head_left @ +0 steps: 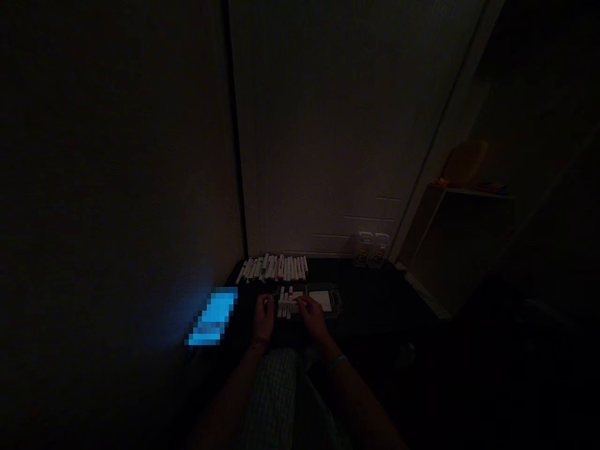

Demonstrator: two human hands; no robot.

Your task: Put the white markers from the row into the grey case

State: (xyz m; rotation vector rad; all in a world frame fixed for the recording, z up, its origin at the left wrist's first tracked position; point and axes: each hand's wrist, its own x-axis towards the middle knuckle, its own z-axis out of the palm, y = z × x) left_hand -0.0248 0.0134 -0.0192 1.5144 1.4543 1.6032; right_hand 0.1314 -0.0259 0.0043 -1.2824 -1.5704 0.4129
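Head view, very dim light. One white marker (287,302) lies crosswise between the hands, above the near part of a clear case (336,301) on the dark surface (375,303). Its long axis runs left-right, across a group of upright-pointing markers (284,313) whose axes run away from the body. Right hand (313,315) is the nearer: its fingers are pinched together on the marker's right end, the marker extending leftward from them. Left hand (263,317) is just left of the group, fingers curled; too dark to tell whether they grip anything. Pose: both forearms reach forward, converging, wrists low, the right angled inward. Beyond the hands, a row of white markers (272,268) lies side by side near the wall (328,156).
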